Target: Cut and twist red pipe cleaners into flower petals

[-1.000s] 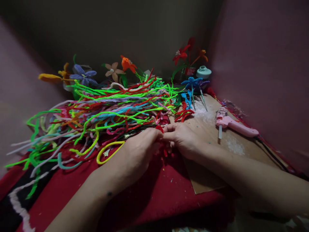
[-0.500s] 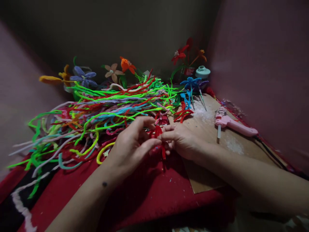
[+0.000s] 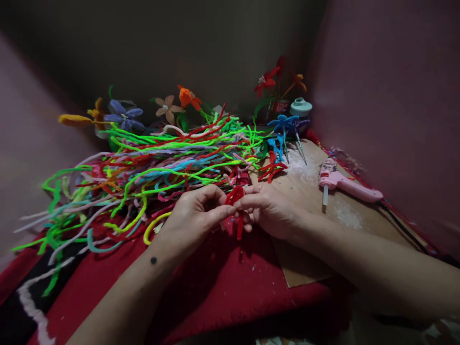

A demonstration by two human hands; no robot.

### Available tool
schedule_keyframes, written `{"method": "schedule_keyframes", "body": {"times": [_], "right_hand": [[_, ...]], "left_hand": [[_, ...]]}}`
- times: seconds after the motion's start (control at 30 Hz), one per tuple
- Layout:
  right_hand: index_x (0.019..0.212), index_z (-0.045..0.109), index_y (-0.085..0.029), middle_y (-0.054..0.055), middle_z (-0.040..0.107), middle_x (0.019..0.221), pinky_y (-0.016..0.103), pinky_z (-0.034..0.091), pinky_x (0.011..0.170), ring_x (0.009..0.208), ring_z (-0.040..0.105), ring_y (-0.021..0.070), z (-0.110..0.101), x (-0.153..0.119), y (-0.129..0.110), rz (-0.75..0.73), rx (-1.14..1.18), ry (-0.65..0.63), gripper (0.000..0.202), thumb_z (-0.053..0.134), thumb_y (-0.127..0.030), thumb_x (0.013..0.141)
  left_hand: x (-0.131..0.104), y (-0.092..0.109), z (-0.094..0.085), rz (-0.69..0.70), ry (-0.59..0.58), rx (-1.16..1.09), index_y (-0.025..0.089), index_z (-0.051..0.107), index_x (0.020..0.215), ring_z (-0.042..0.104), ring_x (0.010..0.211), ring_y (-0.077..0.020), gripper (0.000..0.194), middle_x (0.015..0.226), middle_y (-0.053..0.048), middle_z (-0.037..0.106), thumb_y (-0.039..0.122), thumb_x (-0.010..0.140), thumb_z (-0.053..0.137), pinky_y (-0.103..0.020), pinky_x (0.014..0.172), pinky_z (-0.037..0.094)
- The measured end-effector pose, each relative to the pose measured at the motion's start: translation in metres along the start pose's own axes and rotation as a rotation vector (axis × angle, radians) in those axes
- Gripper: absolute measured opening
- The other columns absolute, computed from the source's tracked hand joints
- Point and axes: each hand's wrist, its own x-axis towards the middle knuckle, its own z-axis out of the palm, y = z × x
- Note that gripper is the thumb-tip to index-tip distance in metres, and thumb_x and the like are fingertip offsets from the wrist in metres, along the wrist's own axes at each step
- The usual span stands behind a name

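Observation:
A red pipe cleaner (image 3: pixel 234 195), bent into a loop with its end hanging down, is pinched between my two hands over the table's front part. The fingertips of my left hand (image 3: pixel 203 208) close on the loop's left side. My right hand (image 3: pixel 266 207) grips it from the right, thumb and forefinger meeting the left thumb at the base of the loop. Fingers hide part of the loop. Right behind the hands lies a big heap of pipe cleaners (image 3: pixel 172 158) in many colours. More bent red pipe cleaners (image 3: pixel 272 171) rest on the cardboard nearby.
A pink glue gun (image 3: pixel 352 187) with a glue stick poking out lies on the cardboard (image 3: pixel 305 263) at right, its cord trailing away. Blue pipe-cleaner flowers (image 3: pixel 283 125), an orange flower (image 3: pixel 189 97) and a pale teal bottle (image 3: pixel 301 107) stand behind. Red cloth (image 3: pixel 215 292) covers the table.
My left fingers have come down and closed on the red pipe cleaner, whose loop now shows more openly. The right hand has barely moved.

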Motion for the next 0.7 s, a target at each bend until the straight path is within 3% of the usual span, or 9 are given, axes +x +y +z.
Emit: {"method": "schedule_keyframes", "body": {"times": [0.17, 0.33, 0.7], "right_hand": [[0.068, 0.061, -0.012, -0.001, 0.058, 0.055, 0.02, 0.038, 0.036, 0.038, 0.046, 0.0066, 0.004, -0.005, -0.003, -0.029, -0.102, 0.006, 0.013, 0.064, -0.024, 0.068], [0.07, 0.061, -0.014, -0.003, 0.057, 0.057, 0.019, 0.034, 0.038, 0.04, 0.045, 0.0051, 0.004, -0.006, -0.004, -0.09, -0.14, 0.078, 0.015, 0.067, -0.027, 0.071], [0.068, 0.057, -0.012, -0.002, 0.058, 0.056, 0.017, 0.04, 0.038, 0.042, 0.052, 0.0064, 0.0, 0.003, 0.003, -0.072, 0.103, 0.094, 0.015, 0.071, -0.019, 0.066]], "left_hand": [[0.0, 0.001, -0.002, 0.057, -0.117, -0.105, 0.016, 0.053, 0.07, 0.053, 0.057, -0.0095, 0.015, 0.065, 0.003, 0.056, 0.025, 0.073, 0.065, -0.023, 0.057, 0.044], [0.001, 0.003, -0.002, 0.043, -0.104, -0.089, 0.016, 0.051, 0.068, 0.058, 0.058, -0.0113, 0.014, 0.062, 0.003, 0.059, 0.021, 0.073, 0.063, -0.025, 0.061, 0.048], [0.002, -0.005, 0.006, -0.042, -0.155, -0.15, 0.017, 0.05, 0.081, 0.058, 0.053, -0.0107, 0.012, 0.066, 0.004, 0.059, 0.017, 0.074, 0.06, -0.024, 0.047, 0.051]]}}
